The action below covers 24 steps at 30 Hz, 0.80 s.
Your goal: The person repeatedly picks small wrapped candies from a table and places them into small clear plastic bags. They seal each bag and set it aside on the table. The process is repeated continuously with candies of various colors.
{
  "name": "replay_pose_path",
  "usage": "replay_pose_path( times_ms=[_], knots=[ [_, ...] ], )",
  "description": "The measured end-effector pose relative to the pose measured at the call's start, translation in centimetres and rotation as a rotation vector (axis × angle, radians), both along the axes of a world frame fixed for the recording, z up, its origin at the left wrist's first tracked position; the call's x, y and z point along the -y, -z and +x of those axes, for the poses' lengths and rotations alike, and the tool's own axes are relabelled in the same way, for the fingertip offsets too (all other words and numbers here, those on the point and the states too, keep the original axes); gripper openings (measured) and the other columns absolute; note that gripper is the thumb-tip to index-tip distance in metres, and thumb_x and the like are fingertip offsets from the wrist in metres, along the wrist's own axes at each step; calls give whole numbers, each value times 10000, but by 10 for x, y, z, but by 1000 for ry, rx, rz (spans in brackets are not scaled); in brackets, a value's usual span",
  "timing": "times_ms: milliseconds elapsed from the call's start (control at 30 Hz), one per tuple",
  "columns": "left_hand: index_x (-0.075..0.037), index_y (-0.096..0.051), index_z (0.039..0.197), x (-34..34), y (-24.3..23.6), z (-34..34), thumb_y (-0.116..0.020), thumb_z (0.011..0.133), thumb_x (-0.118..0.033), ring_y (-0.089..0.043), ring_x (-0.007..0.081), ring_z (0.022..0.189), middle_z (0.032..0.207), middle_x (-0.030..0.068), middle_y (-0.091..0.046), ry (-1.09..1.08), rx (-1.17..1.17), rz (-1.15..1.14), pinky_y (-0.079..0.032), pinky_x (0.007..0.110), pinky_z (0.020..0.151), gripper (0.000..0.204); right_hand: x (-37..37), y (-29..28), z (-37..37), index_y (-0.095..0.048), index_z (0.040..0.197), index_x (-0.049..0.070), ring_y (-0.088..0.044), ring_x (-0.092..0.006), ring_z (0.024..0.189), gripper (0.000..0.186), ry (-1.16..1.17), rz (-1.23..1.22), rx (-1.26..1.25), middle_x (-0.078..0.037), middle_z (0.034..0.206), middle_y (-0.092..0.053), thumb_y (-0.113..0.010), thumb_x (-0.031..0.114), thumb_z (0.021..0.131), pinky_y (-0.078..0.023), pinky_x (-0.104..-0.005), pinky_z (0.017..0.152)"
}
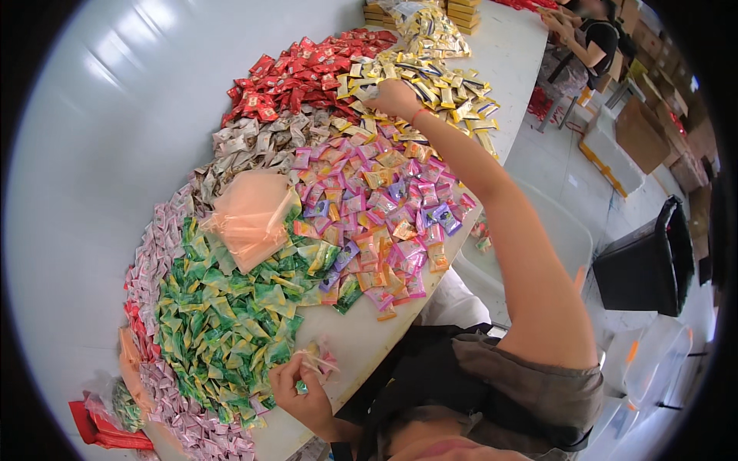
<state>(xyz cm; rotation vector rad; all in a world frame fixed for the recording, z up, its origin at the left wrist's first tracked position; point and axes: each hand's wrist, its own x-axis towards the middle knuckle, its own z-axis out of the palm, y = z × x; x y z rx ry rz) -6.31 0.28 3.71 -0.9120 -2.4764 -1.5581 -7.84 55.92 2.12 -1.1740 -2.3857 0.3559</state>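
My left hand [298,392] is at the table's near edge, its fingers closed on a small sheer drawstring pouch [324,359] with some pinkish packets showing in it. My right arm stretches to the far side, where my right hand [395,100] dips into a heap of yellow-and-white wrapped sweets [446,88]. Its fingers are curled down; what they hold, if anything, is hidden. Green wrapped sweets [231,323] lie beside my left hand. Pink, orange and purple packets [377,200] spread beneath my right forearm. A stack of peach mesh pouches [250,219] rests on the heaps.
Red packets [296,73], brownish-white packets [257,138] and pale pink ones [157,246] line the table's far side. A clear bag of sweets [430,31] stands at the back. Right of the table are a black bin [646,261], cartons [642,134] and another person [596,42].
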Motion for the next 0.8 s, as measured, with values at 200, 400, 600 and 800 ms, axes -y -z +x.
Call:
replay_pose_path(
  times_ms=[200,400,600,800],
  knots=[
    [8,-647,1051,4,-13,1,-532,754,62,-511,163,710,934,88,-524,-50,-119,-50,-415,249,624,323,13,-11,-1,-675,852,33,-654,-308,780,491,-20,-46,-57,-167,827,-662,-652,507,726,-525,-402,670],
    [-10,-599,1150,-15,-21,-9,-547,723,80,-484,139,683,998,92,-510,33,-181,-133,-407,252,623,440,126,-62,42,-642,936,47,-638,-262,730,381,-554,-254,-497,-128,826,-634,-762,320,698,-510,-359,681],
    [-15,-576,1196,-57,6,1,-552,729,106,-533,113,755,1070,84,-474,108,-41,-39,-464,251,696,483,296,-46,102,-598,824,49,-611,-339,682,222,-1149,-199,-375,-130,714,-607,-687,151,648,-472,-437,594],
    [0,-562,1198,-81,8,31,-595,713,70,-555,190,821,1034,102,-521,130,-278,-79,-459,284,750,490,334,-27,104,-600,854,51,-608,-335,645,221,-989,-232,-318,-145,692,-605,-672,147,668,-455,-427,559]
  ],
)
